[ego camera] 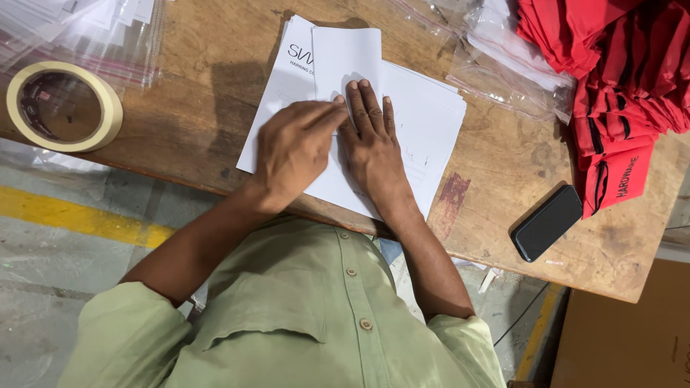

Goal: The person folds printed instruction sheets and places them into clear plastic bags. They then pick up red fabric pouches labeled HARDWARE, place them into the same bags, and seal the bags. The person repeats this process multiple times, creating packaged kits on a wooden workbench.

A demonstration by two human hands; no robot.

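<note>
At far left, a roll of cream masking tape (pixel 63 105) lies flat on the wooden table (pixel 194 108), close to its near edge. Behind it, in the top left corner, lies a stack of clear zip-seal bags (pixel 93 29).

At centre, a stack of white paper sheets (pixel 424 122) lies on the table, with one sheet (pixel 345 54) partly folded over on top. The left hand (pixel 291 147) lies palm down on the stack, fingers pointing toward the right hand, its fingertips meeting that hand's index finger. The right hand (pixel 370 144) presses flat on the paper, fingers extended and together. Neither hand grasps anything; both rest open on the sheets.

To the right, further clear plastic bags (pixel 503 72) lie just beside the paper. A black phone (pixel 548 222) lies face up near the table's front edge. At far right, a pile of folded red garments (pixel 625 86) with black trim occupies the corner.
</note>
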